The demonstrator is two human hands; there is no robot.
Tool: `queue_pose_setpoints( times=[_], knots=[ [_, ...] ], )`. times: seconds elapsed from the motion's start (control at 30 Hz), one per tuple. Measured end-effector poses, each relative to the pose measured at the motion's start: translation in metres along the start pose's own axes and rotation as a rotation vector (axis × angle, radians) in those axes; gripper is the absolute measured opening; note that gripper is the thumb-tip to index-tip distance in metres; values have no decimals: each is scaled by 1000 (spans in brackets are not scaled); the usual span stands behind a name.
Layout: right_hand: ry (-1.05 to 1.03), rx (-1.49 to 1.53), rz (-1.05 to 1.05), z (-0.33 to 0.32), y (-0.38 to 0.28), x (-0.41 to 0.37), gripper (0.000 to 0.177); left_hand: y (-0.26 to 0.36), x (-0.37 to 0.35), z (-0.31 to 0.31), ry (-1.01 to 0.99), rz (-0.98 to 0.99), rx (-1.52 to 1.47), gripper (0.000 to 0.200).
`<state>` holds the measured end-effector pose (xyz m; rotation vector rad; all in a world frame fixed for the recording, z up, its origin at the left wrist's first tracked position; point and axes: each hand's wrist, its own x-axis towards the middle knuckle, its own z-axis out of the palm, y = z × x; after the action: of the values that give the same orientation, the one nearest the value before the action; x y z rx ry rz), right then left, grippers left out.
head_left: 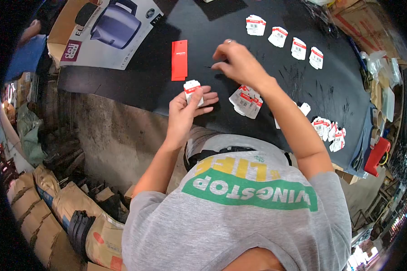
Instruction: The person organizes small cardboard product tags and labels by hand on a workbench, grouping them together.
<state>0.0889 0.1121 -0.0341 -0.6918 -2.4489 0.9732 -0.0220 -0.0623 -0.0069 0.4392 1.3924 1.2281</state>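
Tag stack, in hand: small white tags with a red band (192,90), upright in the left hand (180,112), just above the tabletop's near edge.
Left grip: grasping that stack, thumb across its face, the other fingers spread behind.
Right grip: released, as far as visible; the right hand (240,66) hangs over the tabletop (140,86), fingers curled, thumb and forefinger apart.
Red card tags (179,60): lying flat, just beyond the held stack.
Fanned tag pile (246,103): overlapping, near the near edge, partly beneath the right forearm.
Sorted-looking stacks: four in a row at the far side, the nearest-right one (316,58) slightly splayed.
Loose tags, right (331,130): scattered heap, also near an edge.
Hazard, slippage: the thumb alone presses the stack's front; slackened, it could let tags slide to the floor.
Hazard, sweep: a low right forearm could drag the fanned pile and mix or spill it.
Edges: near edge close to the body; kettle box (135,49) bounds the left; scissors (358,159) and red tape dispenser (377,157) sit at the right.
Open room: bare black surface between red cards and far stacks.
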Motion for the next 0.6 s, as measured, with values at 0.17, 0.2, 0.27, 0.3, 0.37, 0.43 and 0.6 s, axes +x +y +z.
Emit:
queue_pose_setpoints(
  times=[0.17, 0.2, 0.27, 0.3, 0.37, 0.43, 0.6],
  knots=[
    [-42, -40, 74, 29, -5, 5, 3, 7, 10, -3, -81, 70, -255, 36],
    [-46, -38, 69, 29, -5, 6, 3, 8, 11, -4, -101, 83, -304, 35],
    [-49, -20, 40, 27, -3, 9, 5, 5, 14, -10, -93, 110, -248, 35],
    [-49, -21, 32, 21, -9, 13, 5, 4, 17, -13, -87, 134, -192, 34],
    [-20, 311, 191, 3, -31, 18, 7, 6, 19, -15, -18, 150, -153, 32],
    [-56, 462, 221, 2, -36, 19, 6, 8, 23, -16, 49, 162, -109, 31],
    [-90, 639, 240, -1, -49, 17, 15, 12, 30, -11, 200, 303, -42, 20]
  ],
)
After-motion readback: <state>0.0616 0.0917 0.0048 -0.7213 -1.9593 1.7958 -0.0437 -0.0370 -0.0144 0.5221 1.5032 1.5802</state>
